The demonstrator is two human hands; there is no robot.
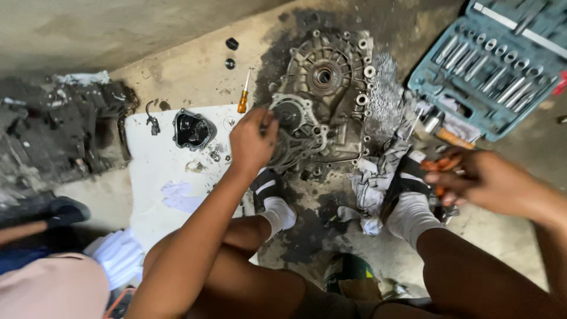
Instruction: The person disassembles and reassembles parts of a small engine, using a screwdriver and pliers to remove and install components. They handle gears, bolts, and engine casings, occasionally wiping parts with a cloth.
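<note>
Oily floor: left hand (251,142) on upright (flat-lying) gearbox casing (322,97).

There is a single view, from a camera worn on the person's head, looking almost straight down over the bent knees to the concrete floor (195,65). It sits close enough that the person's own thighs and socked feet fill the bottom half of the frame, with the left hand (251,142) reaching up the middle and the right hand (484,177) entering from the right edge, blurred. The metal housing (331,88) lies just above centre; a socket set case (490,71) is cut off at the top right corner, and another person's shoe (65,210) at the left edge. No second view shares the scene.
</note>
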